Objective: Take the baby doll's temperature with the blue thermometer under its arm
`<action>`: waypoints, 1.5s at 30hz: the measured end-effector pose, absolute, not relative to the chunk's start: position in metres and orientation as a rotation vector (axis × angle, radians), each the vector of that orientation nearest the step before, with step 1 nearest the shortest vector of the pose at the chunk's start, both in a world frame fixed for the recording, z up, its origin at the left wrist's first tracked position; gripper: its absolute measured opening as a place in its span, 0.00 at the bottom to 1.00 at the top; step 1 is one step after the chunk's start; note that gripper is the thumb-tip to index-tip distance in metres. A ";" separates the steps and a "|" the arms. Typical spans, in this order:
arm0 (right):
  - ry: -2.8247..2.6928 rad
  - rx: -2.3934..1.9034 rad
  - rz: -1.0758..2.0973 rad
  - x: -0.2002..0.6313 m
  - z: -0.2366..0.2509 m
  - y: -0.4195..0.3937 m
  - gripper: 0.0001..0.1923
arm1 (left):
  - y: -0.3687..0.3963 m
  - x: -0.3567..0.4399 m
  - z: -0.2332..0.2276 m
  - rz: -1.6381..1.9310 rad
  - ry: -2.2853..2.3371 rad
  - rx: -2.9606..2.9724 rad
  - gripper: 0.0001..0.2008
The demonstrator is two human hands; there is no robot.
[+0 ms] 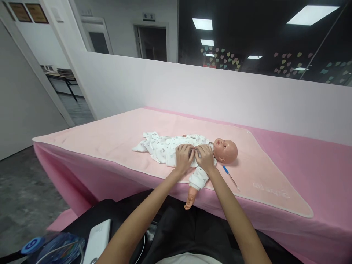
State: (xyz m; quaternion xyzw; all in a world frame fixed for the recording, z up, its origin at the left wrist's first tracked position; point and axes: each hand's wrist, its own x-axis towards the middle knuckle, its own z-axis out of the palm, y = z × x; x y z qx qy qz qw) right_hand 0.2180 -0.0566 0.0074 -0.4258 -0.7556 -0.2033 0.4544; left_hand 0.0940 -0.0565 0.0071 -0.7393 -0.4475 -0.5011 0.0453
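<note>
A baby doll (226, 149) in a white printed sleepsuit (162, 148) lies on its back on a pale pink blanket (115, 139), head to the right. My left hand (184, 157) and my right hand (205, 157) rest side by side on the doll's chest, fingers pinching the suit's fabric near the collar. One doll arm (194, 190) hangs over the table's front edge. A thin thermometer with a blue tip (230, 178) lies on the blanket just right of my right forearm.
The blanket covers a table draped in darker pink cloth (324, 172), backed by a low white partition (220, 91). A white power bank (97, 240) and a blue object (59, 249) sit at my lower left. Grey floor (24, 194) lies to the left.
</note>
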 end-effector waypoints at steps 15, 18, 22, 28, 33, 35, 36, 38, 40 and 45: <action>-1.824 -1.034 -0.446 0.218 0.011 -0.056 0.06 | -0.057 0.094 0.009 -1.703 -1.346 -2.276 0.03; -1.833 -1.013 -0.456 0.218 0.011 -0.056 0.07 | -0.056 0.093 0.008 -1.732 -1.355 -2.281 0.04; -1.814 -0.970 -0.490 0.218 0.011 -0.056 0.07 | -0.055 0.093 0.007 -1.752 -1.345 -2.295 0.04; -1.778 -0.949 -0.525 0.218 0.010 -0.055 0.08 | -0.056 0.093 0.007 -1.734 -1.378 -2.322 0.07; -1.766 -0.924 -0.553 0.219 0.011 -0.055 0.08 | -0.056 0.093 0.007 -1.753 -1.376 -2.314 0.07; -1.765 -0.930 -0.580 0.219 0.012 -0.055 0.09 | -0.056 0.093 0.007 -1.766 -1.385 -2.304 0.08; -1.771 -0.933 -0.592 0.220 0.012 -0.055 0.09 | -0.055 0.093 0.006 -1.772 -1.399 -2.298 0.08; -1.793 -0.935 -0.610 0.220 0.013 -0.056 0.10 | -0.054 0.093 0.005 -1.782 -1.431 -2.289 0.09; -1.814 -0.924 -0.620 0.220 0.014 -0.057 0.10 | -0.053 0.093 0.004 -1.787 -1.448 -2.288 0.10; -1.858 -0.937 -0.640 0.220 0.017 -0.060 0.12 | -0.053 0.093 0.004 -1.815 -1.461 -2.263 0.12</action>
